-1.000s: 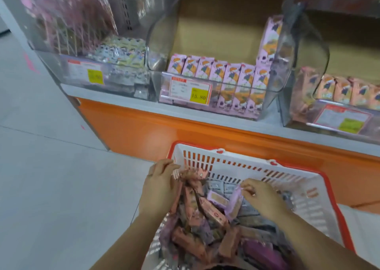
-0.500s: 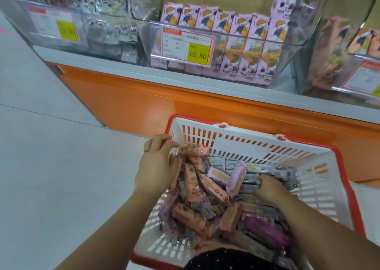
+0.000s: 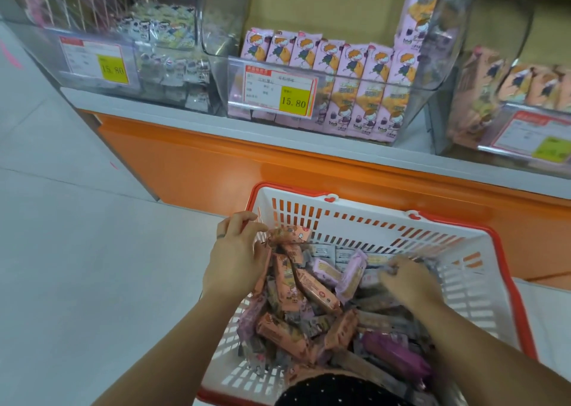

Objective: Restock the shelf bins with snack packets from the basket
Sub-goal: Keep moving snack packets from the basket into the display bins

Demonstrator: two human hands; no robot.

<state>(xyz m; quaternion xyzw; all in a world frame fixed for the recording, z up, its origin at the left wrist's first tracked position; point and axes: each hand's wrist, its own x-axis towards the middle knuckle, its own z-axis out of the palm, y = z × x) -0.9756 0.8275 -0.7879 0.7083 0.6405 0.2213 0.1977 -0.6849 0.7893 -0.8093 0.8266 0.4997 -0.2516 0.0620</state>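
The basket (image 3: 482, 294) sits at lower centre of the frame, heaped with mixed snack packets (image 3: 287, 331) in orange, purple and grey. At its left wall the left hand (image 3: 234, 260) has its fingers curled round a loose bunch of orange packets (image 3: 290, 235). The right hand (image 3: 411, 285) is dug into the heap at centre right, its fingers blurred, so I cannot tell whether they hold anything. The bunch looks loosely gathered (several ends stick out at angles), so lifting it could shed packets onto the floor (image 3: 92, 251) at left. Sorting is the other risk: orange ones likely belong in the orange bin (image 3: 509, 90) at upper right, not the purple bin (image 3: 355, 74) at upper centre, whose clear front could snag a full hand.
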